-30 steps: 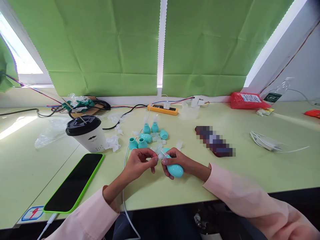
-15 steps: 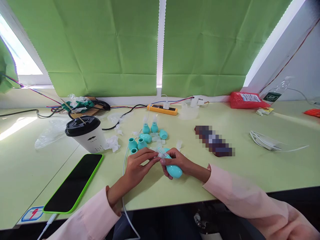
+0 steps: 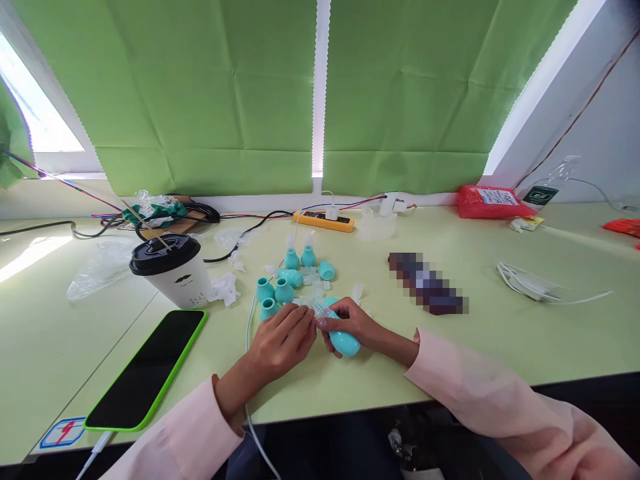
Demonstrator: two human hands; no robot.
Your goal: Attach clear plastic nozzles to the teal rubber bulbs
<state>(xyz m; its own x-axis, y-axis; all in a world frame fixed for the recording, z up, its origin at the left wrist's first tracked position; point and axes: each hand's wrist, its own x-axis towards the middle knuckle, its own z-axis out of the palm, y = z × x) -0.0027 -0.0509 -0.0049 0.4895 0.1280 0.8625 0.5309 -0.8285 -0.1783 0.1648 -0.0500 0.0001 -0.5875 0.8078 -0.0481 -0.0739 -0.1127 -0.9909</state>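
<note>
My right hand [image 3: 354, 321] is closed around a turquoise squeeze bulb [image 3: 345, 343], its rounded end toward me. A clear plastic nozzle [image 3: 320, 305] sticks out of the bulb's far end, pointing up and left. The curled fingers of my left hand [image 3: 284, 339] are pinched at the base of this nozzle; their tips are partly hidden. Just beyond my hands, several more turquoise bulbs [image 3: 285, 290] stand or lie on the table, some with open necks. Two at the back [image 3: 309, 256] carry clear nozzles. Small clear plastic pieces [image 3: 311, 276] lie among them.
On the left are a lidded paper cup [image 3: 175, 280] and a phone [image 3: 147, 370] in a green case. A white cable [image 3: 249, 353] runs beside my left hand. Behind is an orange power strip [image 3: 327, 221]; to the right lie a pixelated object [image 3: 427, 283] and a coiled white cable [image 3: 530, 287].
My left fingers have curled in more tightly at the nozzle, and that hand has shifted slightly. The bulb in my right hand has moved a little to the left.
</note>
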